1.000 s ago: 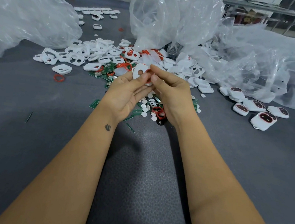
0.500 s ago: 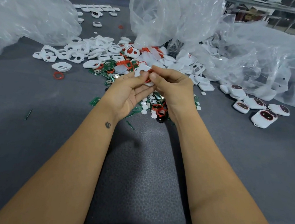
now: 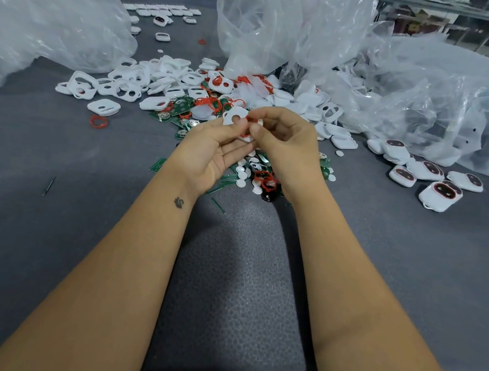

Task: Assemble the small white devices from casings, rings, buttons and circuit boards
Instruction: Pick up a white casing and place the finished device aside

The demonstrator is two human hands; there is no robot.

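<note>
Both hands meet above the parts heap at the table's middle. My left hand (image 3: 211, 147) lies palm up and holds a white casing (image 3: 233, 116) with a round hole between thumb and fingertips. My right hand (image 3: 287, 142) pinches a red ring (image 3: 250, 120) against that casing, its fingers curled over it. The casing's lower half is hidden behind my fingers. Under the hands lie green circuit boards (image 3: 182, 105), white round buttons (image 3: 241, 175) and more red rings (image 3: 264, 179).
Empty white casings (image 3: 128, 88) spread to the left, with a loose red ring (image 3: 98, 121) near them. Several assembled devices (image 3: 438, 194) lie at the right. Large clear plastic bags (image 3: 420, 91) crowd the back and both sides. The grey table (image 3: 59, 214) stretches toward me.
My hands have dropped slightly toward the heap. The right hand's fingers have curled more tightly over the red ring on the casing.
</note>
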